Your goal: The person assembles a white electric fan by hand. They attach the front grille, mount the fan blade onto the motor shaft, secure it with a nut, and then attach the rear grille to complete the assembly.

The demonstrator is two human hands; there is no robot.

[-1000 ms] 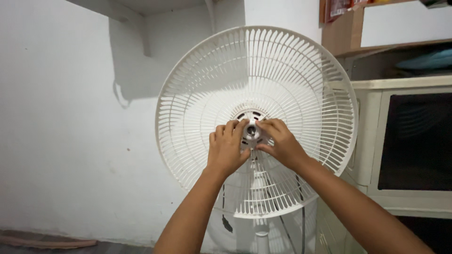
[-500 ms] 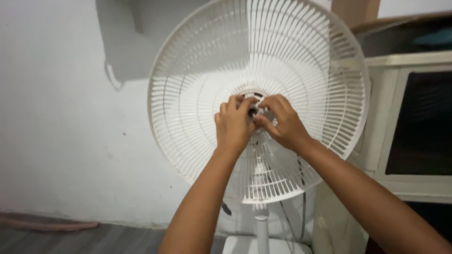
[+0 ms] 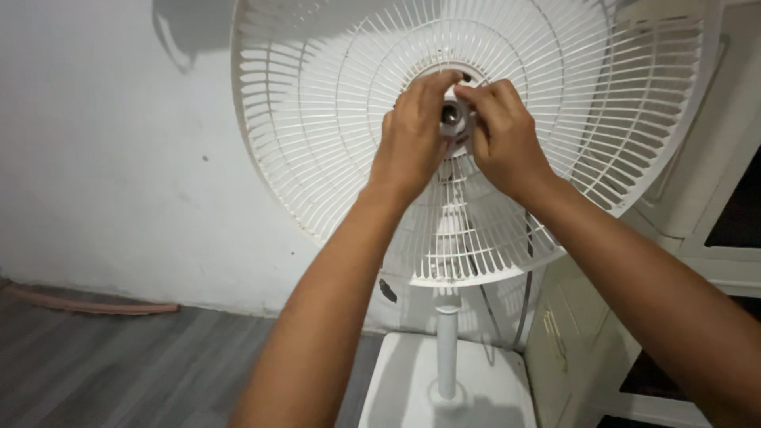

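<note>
A white standing fan faces me, showing only its round rear guard [image 3: 317, 150] with no blades fitted. At the guard's middle a grey hub with a dark motor shaft [image 3: 451, 116] pokes out. My left hand [image 3: 414, 141] pinches the hub from the left with its fingertips. My right hand [image 3: 502, 139] pinches it from the right. Both hands hide most of the hub. The fan's white pole [image 3: 447, 349] drops to a white square base [image 3: 396, 388] on the floor.
A white wall [image 3: 103, 158] stands behind the fan. A white cabinet with a dark glass door [image 3: 733, 214] is close on the right. Grey wood-look floor [image 3: 119, 364] lies at lower left, with a reddish strip [image 3: 87, 303] along the wall foot. A cable [image 3: 525, 293] hangs behind the pole.
The view has tilted down and moved closer, so the fan sits higher in frame and its base shows. Both hands stay on the hub, fingers shifted slightly around it.
</note>
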